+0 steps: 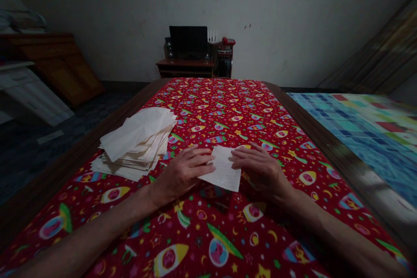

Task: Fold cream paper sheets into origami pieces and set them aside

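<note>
A small white sheet of paper with faint ruled lines lies in front of me, tilted slightly, its near edge a little off the cloth. My left hand has its fingers on the left edge of the sheet, the thumb hidden beneath or behind them. On the opposite edge, my right hand holds the paper with bent fingertips over its upper right part. To the left of my left hand rests an untidy stack of white papers, with a larger creased sheet on top.
A red patterned cloth covers the bed or table under my hands, with a dark wooden edge at the right. A desk with a black monitor stands at the far wall. A checked bed surface lies to the right.
</note>
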{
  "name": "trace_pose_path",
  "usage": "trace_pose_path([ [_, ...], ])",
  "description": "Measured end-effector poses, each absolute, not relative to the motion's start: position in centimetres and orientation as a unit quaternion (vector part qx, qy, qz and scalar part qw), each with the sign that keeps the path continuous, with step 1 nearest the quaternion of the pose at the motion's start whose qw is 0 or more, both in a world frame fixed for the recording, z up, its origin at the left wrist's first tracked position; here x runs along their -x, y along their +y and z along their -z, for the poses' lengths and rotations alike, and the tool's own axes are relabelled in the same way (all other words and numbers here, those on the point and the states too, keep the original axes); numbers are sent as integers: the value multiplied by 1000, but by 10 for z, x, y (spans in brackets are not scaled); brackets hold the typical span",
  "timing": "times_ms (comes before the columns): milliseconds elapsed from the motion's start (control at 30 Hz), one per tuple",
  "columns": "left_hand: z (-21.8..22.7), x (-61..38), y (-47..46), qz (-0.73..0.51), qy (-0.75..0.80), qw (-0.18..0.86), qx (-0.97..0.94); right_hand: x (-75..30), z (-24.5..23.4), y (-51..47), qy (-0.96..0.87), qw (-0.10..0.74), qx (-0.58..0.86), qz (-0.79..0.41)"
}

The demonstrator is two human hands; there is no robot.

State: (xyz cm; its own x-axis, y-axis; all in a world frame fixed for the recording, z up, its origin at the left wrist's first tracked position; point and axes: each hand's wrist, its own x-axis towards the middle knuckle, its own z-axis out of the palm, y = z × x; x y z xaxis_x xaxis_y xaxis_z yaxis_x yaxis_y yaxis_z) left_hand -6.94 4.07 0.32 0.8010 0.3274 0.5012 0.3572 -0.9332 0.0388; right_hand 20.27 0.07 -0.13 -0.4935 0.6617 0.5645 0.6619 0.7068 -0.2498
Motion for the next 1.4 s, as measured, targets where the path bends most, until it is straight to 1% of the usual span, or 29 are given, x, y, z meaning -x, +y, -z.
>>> trace_pose_path([
  [133, 1, 66, 36, 271, -166, 50, 947, -205, 4, 0, -873, 290, 392, 30],
  [200, 3, 64, 33, 265, -170, 40, 948, -202, 1, -6, -885, 253, 386, 56],
  [300, 6, 63, 31, 261, -178, 18, 949, -200, -2, -16, -895, 207, 390, 54],
  [433, 7, 63, 31, 265, -172, -4, 949, -204, 6, -18, -893, 226, 388, 35],
  [600, 6, 62, 32, 238, -169, -69, 954, -207, 19, -15, -879, 289, 380, -24],
  [667, 6, 61, 34, 250, -177, -99, 947, -205, 18, -17, -866, 304, 394, -38],
  [800, 7, 58, 37, 310, -212, -182, 909, -200, 11, -22, -839, 308, 439, -91],
  [933, 8, 56, 38, 325, -262, -239, 877, -198, 6, -24, -811, 313, 478, -124],
  [1033, 7, 55, 37, 314, -278, -238, 876, -198, 2, -25, -812, 303, 479, -139],
  [1233, 6, 56, 36, 288, -231, -198, 908, -199, 2, -28, -817, 298, 475, -133],
  [1400, 10, 54, 39, 307, -312, -226, 870, -197, 4, -25, -804, 294, 502, -122],
])
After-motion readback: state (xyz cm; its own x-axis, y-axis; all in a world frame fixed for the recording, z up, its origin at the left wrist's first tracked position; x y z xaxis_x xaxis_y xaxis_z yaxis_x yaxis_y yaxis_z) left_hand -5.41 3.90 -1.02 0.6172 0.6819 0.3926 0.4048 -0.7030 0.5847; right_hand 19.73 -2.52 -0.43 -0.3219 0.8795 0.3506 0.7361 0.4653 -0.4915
